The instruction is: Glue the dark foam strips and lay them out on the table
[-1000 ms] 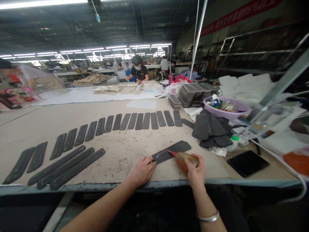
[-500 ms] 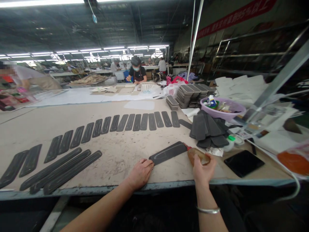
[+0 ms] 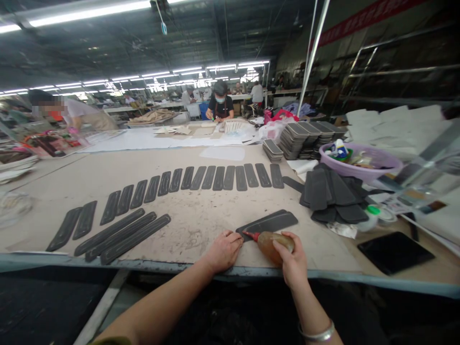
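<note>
My right hand [image 3: 295, 258] is wrapped round an amber squeeze bottle [image 3: 272, 246]. Its red nozzle [image 3: 250, 235] points left, at the near left end of a dark strip [image 3: 275, 221] on the table. Another dark strip lies partly under that one. At the same end rests my left hand [image 3: 225, 250], fingers together, its fingertips touching the strip's edge. Whether it grips the strip is hard to make out. Beyond the hands, a curved row of dark pieces [image 3: 218, 178] with shiny lines lies across the table, and several longer strips [image 3: 134, 237] lie to the left.
At right are a loose heap of dark pieces [image 3: 336, 191], a purple basin [image 3: 362, 167], stacked pieces [image 3: 296, 139], a white-and-green container [image 3: 372, 216] and a black tablet-like slab [image 3: 394, 251]. A person [image 3: 220, 103] works across the table; another leans in at left.
The bottle in my right hand has moved left, its nozzle going from the strip's far right end to its left end. My left hand stays at the strip. The view has shifted left.
</note>
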Motion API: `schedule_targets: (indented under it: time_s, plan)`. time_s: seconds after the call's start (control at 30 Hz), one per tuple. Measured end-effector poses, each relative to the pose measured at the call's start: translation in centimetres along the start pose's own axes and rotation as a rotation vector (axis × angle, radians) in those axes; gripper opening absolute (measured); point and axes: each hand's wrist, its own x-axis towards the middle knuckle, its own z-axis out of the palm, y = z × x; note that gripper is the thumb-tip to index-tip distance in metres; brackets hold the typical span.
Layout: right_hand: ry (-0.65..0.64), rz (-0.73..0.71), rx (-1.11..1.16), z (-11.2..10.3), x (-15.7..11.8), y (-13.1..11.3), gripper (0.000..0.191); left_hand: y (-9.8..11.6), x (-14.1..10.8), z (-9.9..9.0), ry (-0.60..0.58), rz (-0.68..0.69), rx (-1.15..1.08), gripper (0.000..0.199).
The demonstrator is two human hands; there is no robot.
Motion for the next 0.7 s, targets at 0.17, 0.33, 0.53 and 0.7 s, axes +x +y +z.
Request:
schedule_targets:
  time_s: [0.17, 0.33, 0.53, 0.7]
  plan:
    - [-0.002, 0.048, -0.048, -0.7, -0.5, -1.0, 0.049, -0.1, 0.1, 0.1, -0.012, 0.016, -0.001, 0.03]
    - [0.031, 0.092, -0.037, -1.7, -0.8, -1.5, 0.051, -0.2, 0.0, 0.4, 0.037, 0.02, 0.009, 0.029]
    - [0.225, 0.062, -0.047, -4.3, 0.9, -1.2, 0.052, -0.1, 0.0, 0.1, 0.066, 0.026, 0.015, 0.028]
    - [0.494, -0.084, -0.289, -6.7, 2.8, -2.0, 0.05, -0.2, -0.1, 0.2, 0.061, 0.03, 0.004, 0.029]
